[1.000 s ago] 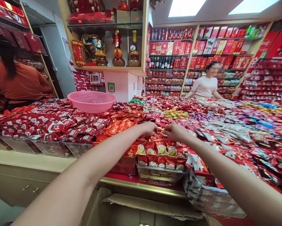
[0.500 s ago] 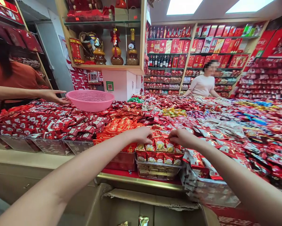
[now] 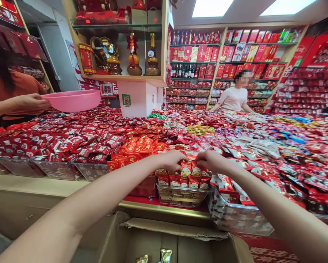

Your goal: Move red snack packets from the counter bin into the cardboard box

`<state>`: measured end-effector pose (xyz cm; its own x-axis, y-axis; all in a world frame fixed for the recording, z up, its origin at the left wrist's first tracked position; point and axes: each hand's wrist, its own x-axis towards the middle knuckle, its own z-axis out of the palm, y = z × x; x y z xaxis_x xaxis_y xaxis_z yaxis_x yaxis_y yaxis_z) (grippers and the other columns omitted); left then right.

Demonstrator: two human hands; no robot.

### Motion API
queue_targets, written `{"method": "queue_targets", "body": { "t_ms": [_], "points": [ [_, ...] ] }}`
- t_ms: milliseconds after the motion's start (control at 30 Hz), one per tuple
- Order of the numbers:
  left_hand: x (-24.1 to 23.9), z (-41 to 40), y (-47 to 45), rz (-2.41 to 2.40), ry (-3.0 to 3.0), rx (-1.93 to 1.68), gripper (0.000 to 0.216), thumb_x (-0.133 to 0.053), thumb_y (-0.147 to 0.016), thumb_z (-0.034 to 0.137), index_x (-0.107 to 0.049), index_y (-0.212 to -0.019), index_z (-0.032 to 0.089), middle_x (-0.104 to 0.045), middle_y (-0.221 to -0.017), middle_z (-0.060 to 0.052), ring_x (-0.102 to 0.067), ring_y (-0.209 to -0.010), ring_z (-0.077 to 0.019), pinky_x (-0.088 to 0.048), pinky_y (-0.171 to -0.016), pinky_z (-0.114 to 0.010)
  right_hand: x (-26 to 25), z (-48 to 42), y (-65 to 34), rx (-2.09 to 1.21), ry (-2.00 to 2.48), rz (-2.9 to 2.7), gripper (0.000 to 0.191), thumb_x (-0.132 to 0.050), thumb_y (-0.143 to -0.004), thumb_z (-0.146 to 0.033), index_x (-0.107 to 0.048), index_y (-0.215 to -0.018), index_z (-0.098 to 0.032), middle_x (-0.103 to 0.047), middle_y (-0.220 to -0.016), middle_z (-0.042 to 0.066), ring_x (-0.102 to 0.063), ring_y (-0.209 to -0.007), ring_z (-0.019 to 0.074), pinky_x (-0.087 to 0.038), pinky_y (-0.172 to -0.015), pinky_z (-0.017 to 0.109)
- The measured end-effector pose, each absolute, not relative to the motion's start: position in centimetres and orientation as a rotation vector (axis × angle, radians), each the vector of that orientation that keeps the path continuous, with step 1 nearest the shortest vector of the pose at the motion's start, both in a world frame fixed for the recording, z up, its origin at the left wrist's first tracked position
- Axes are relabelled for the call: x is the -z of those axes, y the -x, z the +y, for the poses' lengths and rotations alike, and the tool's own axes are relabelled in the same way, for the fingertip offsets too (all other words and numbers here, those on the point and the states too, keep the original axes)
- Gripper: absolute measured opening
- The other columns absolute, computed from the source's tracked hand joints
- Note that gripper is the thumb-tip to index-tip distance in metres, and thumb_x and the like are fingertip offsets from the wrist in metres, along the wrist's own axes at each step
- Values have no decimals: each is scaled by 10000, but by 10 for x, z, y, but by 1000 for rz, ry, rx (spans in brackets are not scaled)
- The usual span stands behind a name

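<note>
Snack packets [image 3: 186, 174], red with yellow pictures, stand in rows in a clear bin [image 3: 182, 197] at the front edge of the table [image 3: 43, 184]. Both hands rest on top of them, close together. Left hand [image 3: 171, 160] is curled with its fingers bent down onto the packets; right hand [image 3: 211, 160] is curled the same way, fingertips pinching at a packet top. Whether either has a packet fully gripped I cannot tell. Below the table sits an open cardboard box [image 3: 177, 233]. At far left, another person's hand [image 3: 32, 103] holds a pink basket [image 3: 73, 100] above the heaped red sweets [image 3: 71, 140].
</note>
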<state>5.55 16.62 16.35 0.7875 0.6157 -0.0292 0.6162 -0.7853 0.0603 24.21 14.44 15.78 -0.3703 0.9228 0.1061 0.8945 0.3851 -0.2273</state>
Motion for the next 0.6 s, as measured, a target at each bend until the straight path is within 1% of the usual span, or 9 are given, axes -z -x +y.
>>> {"method": "queue_targets", "body": {
  "t_ms": [133, 267, 333, 433, 500, 600],
  "points": [
    [-163, 167, -52, 996, -2898, -20, 402, -573, -695, 205, -552, -1091, 141, -603, -1042, -94, -545, -918, -182, -419, -766, -245, -154, 145, -241, -193, 1564, -2444, 210, -461, -743, -216, -663, -791, -187, -667, -734, 27, -563, -637, 142, -389, -580, 216],
    [-167, 168, -47, 1040, -2934, -201, 379, -548, -712, 214, -563, -1085, 149, -590, -1024, -99, -534, -929, -188, -408, -797, -269, -153, 145, -241, -163, 1536, -2456, 219, -475, -750, -258, -653, -847, -176, -662, -795, 49, -578, -693, 156, -406, -619, 222],
    [-166, 169, -45, 1048, -2902, -274, 334, -509, -727, 186, -586, -1050, 147, -619, -983, -91, -548, -899, -186, -411, -789, -277, -154, 142, -241, -81, 1524, -2447, 243, -494, -747, -275, -639, -911, -169, -643, -870, 74, -579, -756, 172, -413, -674, 237],
    [-162, 171, -44, 1067, -2828, -285, 285, -490, -721, 145, -624, -972, 151, -661, -923, -69, -576, -833, -170, -428, -746, -263, -154, 135, -238, 66, 1515, -2377, 278, -520, -742, -267, -619, -972, -146, -591, -971, 116, -557, -859, 203, -406, -772, 277],
    [-158, 171, -44, 1068, -2812, -290, 290, -498, -713, 133, -622, -974, 152, -665, -943, -63, -581, -839, -159, -430, -750, -249, -152, 128, -236, 153, 1469, -2307, 278, -516, -749, -238, -614, -985, -127, -570, -992, 130, -531, -910, 218, -391, -819, 301],
    [-153, 168, -46, 1084, -2784, -365, 347, -475, -726, 128, -574, -1058, 150, -642, -1020, -68, -569, -899, -153, -425, -786, -245, -147, 118, -234, 232, 1374, -2222, 254, -494, -764, -212, -616, -971, -128, -561, -988, 125, -505, -928, 226, -385, -837, 331]
  ]
}}
